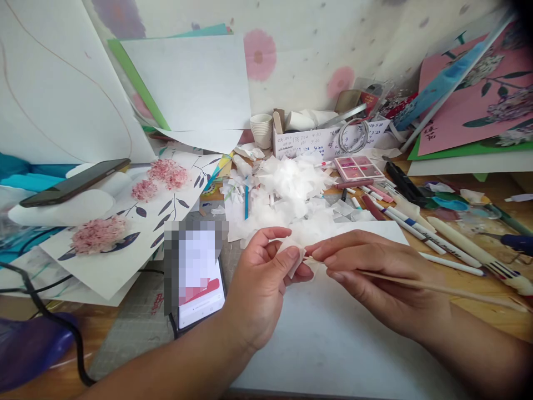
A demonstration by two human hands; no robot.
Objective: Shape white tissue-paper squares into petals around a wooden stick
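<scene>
My left hand (270, 272) pinches a small white piece of tissue paper (296, 265) between thumb and fingers. From the right, my right hand (378, 278) grips a thin wooden stick (441, 288), its near end pointing off to the lower right. The stick's far tip meets the tissue piece at my left fingertips; whether it presses into a fold there I cannot make out. Just beyond both hands rises a loose heap of white tissue pieces (293, 186). Beneath them lies a white sheet of paper (325, 344).
A lit phone (202, 294) stands left of my hands. Sheets with pink flowers (100, 233) lie farther left, under a dark phone (75, 180) on white rolls. Markers (433, 233), a makeup palette (358, 169), paper cups (261, 131) and a white box (308, 141) are at right and back.
</scene>
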